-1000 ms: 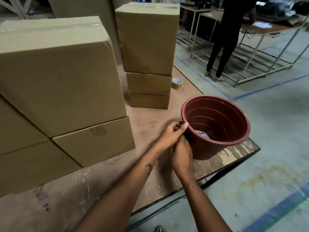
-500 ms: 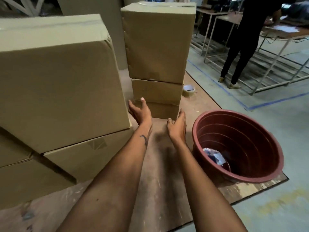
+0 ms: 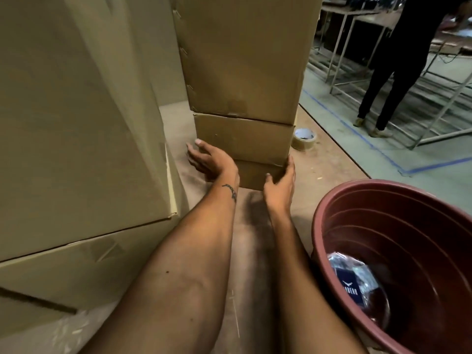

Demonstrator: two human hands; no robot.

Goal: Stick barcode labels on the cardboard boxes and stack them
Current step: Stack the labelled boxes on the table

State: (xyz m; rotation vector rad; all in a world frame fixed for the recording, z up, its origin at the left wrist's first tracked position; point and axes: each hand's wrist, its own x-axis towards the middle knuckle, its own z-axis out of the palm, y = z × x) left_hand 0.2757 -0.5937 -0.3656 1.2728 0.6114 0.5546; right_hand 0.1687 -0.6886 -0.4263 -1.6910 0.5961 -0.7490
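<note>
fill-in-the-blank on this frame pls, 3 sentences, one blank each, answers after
1. Both hands reach to the ____ box of the three-box stack: the left hand at its left corner, the right hand at its right corner.
2. The roll of tape lies on the table to the ____ of that stack.
3. The clear packet lies inside the red ____.

Missing words: bottom; right; tub

Bucket: maroon plastic tub [image 3: 398,251] at the table's near right edge.
Inside it: clear-wrapped dark packet [image 3: 355,290] at the bottom.
Tape: brown roll [image 3: 304,139] lying flat on the table [image 3: 332,164].
Background: person in black [image 3: 398,65] beside metal racks [image 3: 344,42].
</note>
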